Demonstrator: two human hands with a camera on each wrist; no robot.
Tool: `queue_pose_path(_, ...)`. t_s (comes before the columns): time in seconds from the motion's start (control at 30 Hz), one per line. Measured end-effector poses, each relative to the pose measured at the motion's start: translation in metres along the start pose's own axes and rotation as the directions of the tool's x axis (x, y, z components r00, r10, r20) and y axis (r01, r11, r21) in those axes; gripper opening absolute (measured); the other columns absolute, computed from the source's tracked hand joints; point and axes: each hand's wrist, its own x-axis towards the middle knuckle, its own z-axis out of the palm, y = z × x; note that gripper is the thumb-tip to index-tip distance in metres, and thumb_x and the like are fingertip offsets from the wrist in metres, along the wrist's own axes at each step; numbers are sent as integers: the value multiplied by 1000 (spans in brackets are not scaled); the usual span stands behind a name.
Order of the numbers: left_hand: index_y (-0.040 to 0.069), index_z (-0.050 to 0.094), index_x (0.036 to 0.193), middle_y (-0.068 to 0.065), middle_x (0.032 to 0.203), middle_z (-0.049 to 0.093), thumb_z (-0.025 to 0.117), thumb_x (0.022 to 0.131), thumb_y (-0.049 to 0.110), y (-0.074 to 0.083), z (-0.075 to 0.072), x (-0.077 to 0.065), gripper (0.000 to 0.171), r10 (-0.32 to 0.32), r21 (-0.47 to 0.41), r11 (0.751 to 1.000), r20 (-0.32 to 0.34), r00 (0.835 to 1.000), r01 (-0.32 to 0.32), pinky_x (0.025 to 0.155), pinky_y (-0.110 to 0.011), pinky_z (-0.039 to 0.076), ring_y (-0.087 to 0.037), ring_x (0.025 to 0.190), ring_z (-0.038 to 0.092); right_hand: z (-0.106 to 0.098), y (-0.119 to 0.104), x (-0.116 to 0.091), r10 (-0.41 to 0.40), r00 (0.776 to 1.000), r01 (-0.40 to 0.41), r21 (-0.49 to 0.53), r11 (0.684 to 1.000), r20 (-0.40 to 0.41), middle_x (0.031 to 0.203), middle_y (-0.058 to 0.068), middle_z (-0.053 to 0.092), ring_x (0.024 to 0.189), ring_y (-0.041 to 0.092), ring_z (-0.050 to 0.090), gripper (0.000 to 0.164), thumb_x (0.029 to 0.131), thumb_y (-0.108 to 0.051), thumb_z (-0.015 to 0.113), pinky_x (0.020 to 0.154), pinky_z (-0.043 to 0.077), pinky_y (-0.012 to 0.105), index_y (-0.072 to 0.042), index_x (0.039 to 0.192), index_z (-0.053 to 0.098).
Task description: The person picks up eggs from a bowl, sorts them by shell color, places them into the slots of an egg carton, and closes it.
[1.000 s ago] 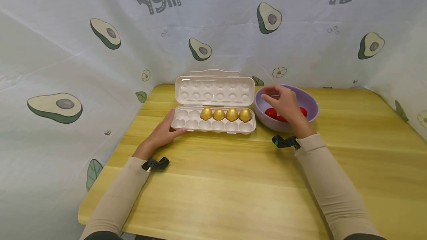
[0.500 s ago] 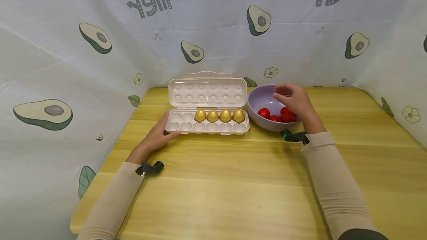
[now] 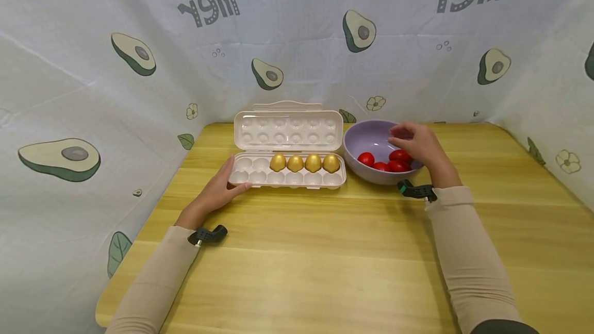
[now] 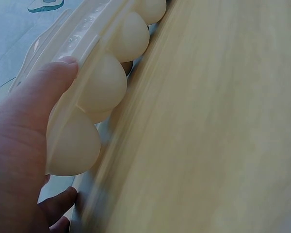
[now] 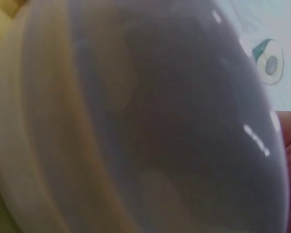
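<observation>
In the head view, a pale pink plastic egg box point(image 3: 287, 184) lies with its lid raised. Several golden eggs point(image 3: 313, 163) fill part of its back row; the front-row cups show no eggs. My left hand point(image 3: 214, 189) grips the left end of the box, thumb on the front rim, which the left wrist view confirms. To the right, a lilac bowl point(image 3: 355, 143) holds several red eggs point(image 3: 400, 161). My right hand point(image 3: 419, 144) hovers over the bowl's right side, fingers loosely bent, with nothing visible between them. In the right wrist view, the bowl's wall point(image 5: 194, 121) hides most of that hand.
A yellow wooden table point(image 3: 287, 262) carries everything and extends in front of the box and to the right. Behind it hangs a white cloth point(image 3: 306, 30) printed with avocados. A dark wrist camera point(image 3: 415, 190) sits close to the bowl's front.
My right hand has moved right over the bowl, uncovering more red eggs. The left hand stays on the egg box. The head view has shifted slightly.
</observation>
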Motion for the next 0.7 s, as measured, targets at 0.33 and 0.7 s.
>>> queue_pose_path(0.33, 5, 1, 155, -11, 161, 2, 62, 89, 53, 1, 0, -1, 102, -4, 2, 1000, -1, 1000, 4, 117, -49, 12, -29, 147, 7, -6, 8, 0, -10, 1000, 11, -36, 999, 26, 120, 26, 61, 111, 39, 57, 39, 93, -18, 66, 98, 43, 52, 4, 124, 59)
queue_pose_path(0.7, 5, 1, 155, -11, 161, 2, 62, 89, 53, 1, 0, -1, 102, -6, 5, 1000, 3, 1000, 6, 117, -49, 12, -29, 147, 7, -9, 7, 0, 4, 992, 12, -132, 991, 125, 119, 28, 60, 107, 40, 58, 34, 94, -12, 62, 92, 47, 54, 6, 124, 59)
